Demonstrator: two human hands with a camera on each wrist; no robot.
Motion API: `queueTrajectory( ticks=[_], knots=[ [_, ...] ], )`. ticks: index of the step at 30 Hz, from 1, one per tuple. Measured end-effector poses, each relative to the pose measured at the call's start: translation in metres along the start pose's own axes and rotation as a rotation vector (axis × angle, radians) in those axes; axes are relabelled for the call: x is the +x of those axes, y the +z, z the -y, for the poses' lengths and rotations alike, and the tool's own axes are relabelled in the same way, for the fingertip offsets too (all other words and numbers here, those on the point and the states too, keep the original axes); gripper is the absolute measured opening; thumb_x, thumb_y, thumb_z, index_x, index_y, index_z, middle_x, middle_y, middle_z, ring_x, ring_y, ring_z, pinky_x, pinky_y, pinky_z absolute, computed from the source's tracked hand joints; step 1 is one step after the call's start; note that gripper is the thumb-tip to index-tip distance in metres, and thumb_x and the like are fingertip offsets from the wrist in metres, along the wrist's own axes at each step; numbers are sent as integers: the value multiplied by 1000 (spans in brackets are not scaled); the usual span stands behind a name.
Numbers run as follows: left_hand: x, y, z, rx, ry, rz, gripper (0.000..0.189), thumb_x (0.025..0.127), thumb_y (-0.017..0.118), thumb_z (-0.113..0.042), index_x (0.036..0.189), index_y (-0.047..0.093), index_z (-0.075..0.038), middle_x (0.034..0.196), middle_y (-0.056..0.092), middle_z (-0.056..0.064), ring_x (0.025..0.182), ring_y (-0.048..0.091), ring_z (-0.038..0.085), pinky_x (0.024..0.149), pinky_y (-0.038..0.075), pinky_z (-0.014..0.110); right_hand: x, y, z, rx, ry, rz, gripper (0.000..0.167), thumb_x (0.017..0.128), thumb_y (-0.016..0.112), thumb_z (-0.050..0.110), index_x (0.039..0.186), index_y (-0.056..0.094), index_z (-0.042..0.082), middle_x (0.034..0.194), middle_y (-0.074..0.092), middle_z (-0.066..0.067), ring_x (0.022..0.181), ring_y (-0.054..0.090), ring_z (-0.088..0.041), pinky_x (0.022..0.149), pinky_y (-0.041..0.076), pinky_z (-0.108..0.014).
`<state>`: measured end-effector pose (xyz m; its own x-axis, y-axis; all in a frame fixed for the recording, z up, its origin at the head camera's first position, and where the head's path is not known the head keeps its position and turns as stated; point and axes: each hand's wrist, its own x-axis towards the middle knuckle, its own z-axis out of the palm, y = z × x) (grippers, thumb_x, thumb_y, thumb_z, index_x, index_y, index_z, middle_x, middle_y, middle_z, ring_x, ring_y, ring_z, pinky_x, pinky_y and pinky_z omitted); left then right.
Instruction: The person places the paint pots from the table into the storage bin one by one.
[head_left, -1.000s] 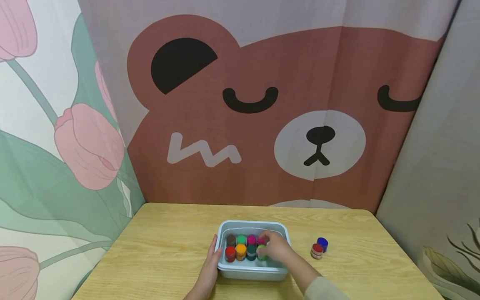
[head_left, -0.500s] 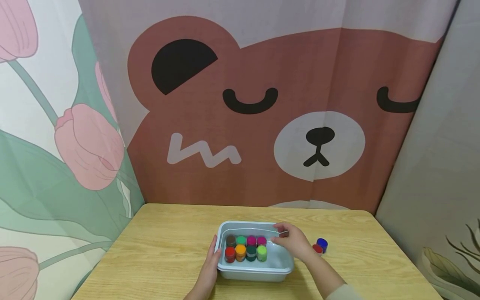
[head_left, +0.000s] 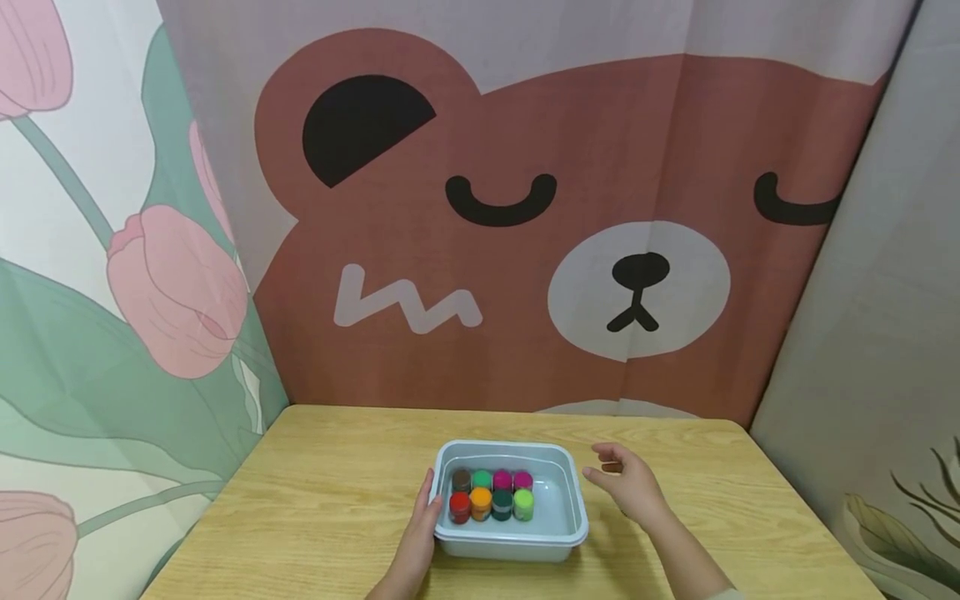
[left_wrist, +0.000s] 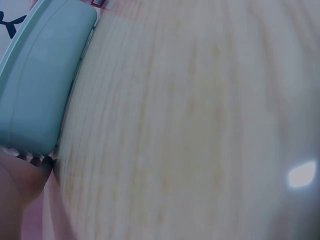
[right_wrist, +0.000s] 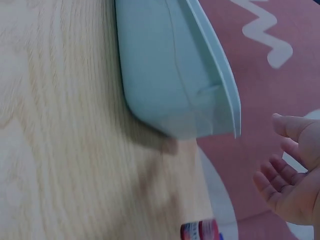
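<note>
On the table stands a pale blue plastic tub (head_left: 558, 500). Its left side is held by my left hand (head_left: 415, 533), thumb at the rim and fingers along the outer wall. Inside, small lidded jars like paint pots form two rows: a red jar (head_left: 460, 507), an orange jar (head_left: 481, 503), a dark green jar (head_left: 502, 504) and a lime jar (head_left: 523, 504) in front, with brown, green and magenta lids behind. Just right of the tub, my right hand (head_left: 633, 492) hovers with loosely bent fingers and nothing in them. A red-lidded jar (right_wrist: 200, 230) shows below it in the right wrist view.
A sliver of a blue lid (right_wrist: 221, 236) shows beside that red-lidded jar; the right hand and forearm hide both in the head view. The wooden table (head_left: 337, 467) ends at a printed bear curtain (head_left: 510, 275) behind, with curtains on both sides.
My right hand has drawn back from the jars, over the tub's right rim, and out to the right. The left hand stays on the tub; all the jars in it now show.
</note>
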<state>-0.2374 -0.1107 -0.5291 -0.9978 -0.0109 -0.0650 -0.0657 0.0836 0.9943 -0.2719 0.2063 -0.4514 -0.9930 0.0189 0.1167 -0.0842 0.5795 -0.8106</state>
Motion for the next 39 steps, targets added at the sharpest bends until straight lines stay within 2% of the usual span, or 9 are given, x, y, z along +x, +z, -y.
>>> queueTrajectory(
  ticks=[4, 9, 15, 18, 25, 31, 34, 39],
  knots=[
    [-1, 0, 0, -3, 14, 5, 64, 105, 32, -44, 159, 12, -16, 164, 8, 20, 148, 3, 50, 112, 3, 75, -2, -6, -10, -16, 33, -12, 51, 89, 73, 28, 130, 58, 1, 126, 60, -23, 114, 59, -36, 89, 55, -48],
    [-1, -1, -2, -4, 14, 16, 64, 105, 31, -42, 159, 10, -15, 165, 6, 20, 149, 2, 49, 113, 1, 74, -5, -10, -22, -21, 67, -13, 56, 90, 71, 32, 133, 55, 1, 134, 54, -27, 117, 55, -39, 83, 57, -43],
    [0, -1, -2, 0, -1, 12, 63, 105, 31, -42, 159, 11, -16, 165, 6, 19, 149, 2, 49, 113, 2, 74, -8, -13, -37, -44, 80, -22, 59, 90, 70, 33, 135, 52, -1, 134, 52, -28, 111, 54, -33, 81, 52, -35],
    [0, -1, -1, -4, 7, 13, 62, 106, 31, -40, 159, 11, -15, 165, 7, 19, 149, 2, 49, 113, 1, 74, -9, -13, -45, -31, 88, -15, 60, 91, 70, 32, 136, 51, -3, 134, 52, -28, 111, 55, -32, 84, 53, -37],
    [-1, -1, -1, -3, 17, 15, 63, 106, 31, -41, 159, 11, -14, 165, 7, 20, 149, 2, 49, 113, 1, 74, -11, -12, -63, -20, 92, -4, 59, 93, 67, 27, 138, 47, -6, 131, 53, -30, 117, 56, -41, 94, 54, -50],
    [-1, -1, -2, -1, 3, 18, 64, 105, 31, -43, 159, 10, -16, 165, 6, 20, 149, 1, 49, 113, 1, 74, -11, -9, -74, -61, 113, -56, 54, 92, 67, 24, 135, 50, -6, 128, 55, -28, 115, 55, -38, 93, 53, -49],
    [0, 0, -2, -1, -9, 20, 64, 105, 31, -44, 159, 10, -17, 165, 6, 19, 149, 1, 48, 113, 1, 74, -11, -8, -78, -55, 120, -75, 55, 92, 68, 23, 134, 51, -8, 130, 52, -32, 115, 55, -41, 93, 53, -50],
    [-1, -1, -2, -4, 7, 13, 62, 106, 31, -41, 159, 10, -16, 165, 6, 20, 149, 1, 49, 113, 2, 74, -10, -5, -84, -47, 121, -102, 54, 90, 70, 22, 131, 53, -9, 127, 54, -33, 113, 59, -43, 91, 54, -47]
  ],
)
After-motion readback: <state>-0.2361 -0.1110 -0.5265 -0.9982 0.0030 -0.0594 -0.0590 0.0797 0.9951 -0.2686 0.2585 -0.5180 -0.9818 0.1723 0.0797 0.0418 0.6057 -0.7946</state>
